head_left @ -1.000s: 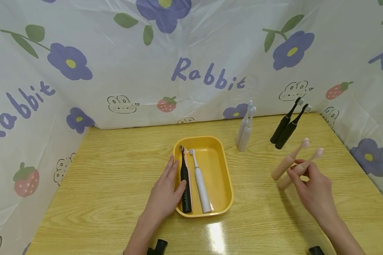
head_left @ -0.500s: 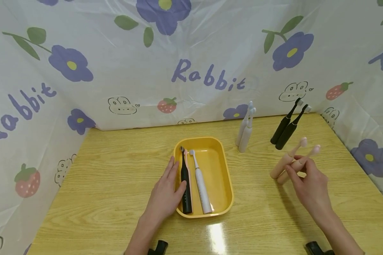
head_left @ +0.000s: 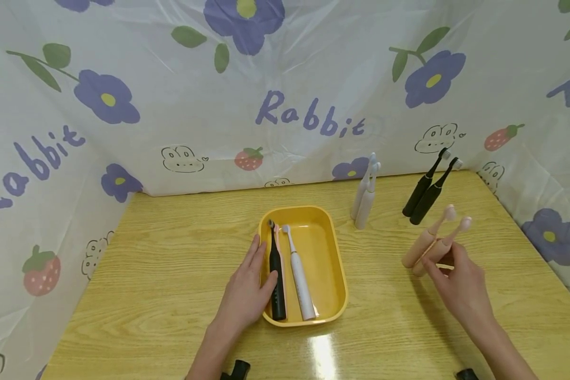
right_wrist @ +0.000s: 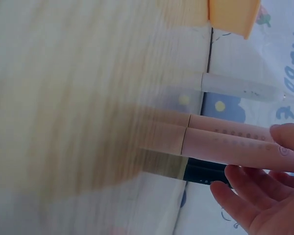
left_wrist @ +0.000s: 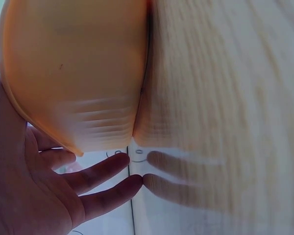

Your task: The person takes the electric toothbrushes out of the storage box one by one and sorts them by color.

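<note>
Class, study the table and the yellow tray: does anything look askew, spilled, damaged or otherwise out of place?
Nothing looks spilled or broken. One small oddity: in the yellow tray the pink toothbrush lies mostly hidden beneath the black toothbrush, while the white toothbrush lies on its own beside them.

Bare desk [head_left: 171, 264] left of my left hand [head_left: 247, 290]: open passage. Yellow tray [head_left: 334, 274] blocks centre. Right side crowded: standing white toothbrushes [head_left: 364, 198], black toothbrushes [head_left: 425, 192], pink toothbrushes [head_left: 427, 243] just beside my right hand [head_left: 461, 287]. Curtain walls close three sides.
</note>
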`<action>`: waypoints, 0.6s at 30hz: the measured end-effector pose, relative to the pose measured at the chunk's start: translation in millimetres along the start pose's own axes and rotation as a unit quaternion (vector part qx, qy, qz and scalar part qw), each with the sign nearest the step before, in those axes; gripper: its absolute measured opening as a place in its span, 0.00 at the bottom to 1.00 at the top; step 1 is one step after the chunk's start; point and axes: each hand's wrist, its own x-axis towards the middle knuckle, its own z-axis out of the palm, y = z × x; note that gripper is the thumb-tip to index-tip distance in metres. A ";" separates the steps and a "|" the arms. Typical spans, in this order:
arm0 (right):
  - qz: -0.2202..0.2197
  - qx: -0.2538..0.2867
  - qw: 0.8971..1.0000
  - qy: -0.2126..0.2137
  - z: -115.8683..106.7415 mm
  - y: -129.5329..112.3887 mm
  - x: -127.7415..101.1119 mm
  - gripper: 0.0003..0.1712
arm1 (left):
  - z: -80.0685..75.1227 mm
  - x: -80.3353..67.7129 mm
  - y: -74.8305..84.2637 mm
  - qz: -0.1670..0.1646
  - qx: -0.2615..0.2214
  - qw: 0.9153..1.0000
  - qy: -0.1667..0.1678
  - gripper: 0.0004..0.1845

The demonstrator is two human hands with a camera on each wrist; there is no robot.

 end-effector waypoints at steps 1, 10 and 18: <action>0.001 0.001 1.000 -0.003 -0.6 0.2 -0.7 0.26 | 0.1 0.0 0.0 -0.001 0.000 1.000 0.000 0.38; 0.012 -0.018 0.999 -0.039 -3.6 1.0 -2.0 0.27 | -0.5 -0.8 -0.1 -0.001 0.001 1.000 0.000 0.38; 0.086 -0.100 0.990 -0.050 -25.2 -17.5 -4.0 0.37 | -1.5 -0.7 -0.4 0.002 -0.004 1.000 -0.001 0.38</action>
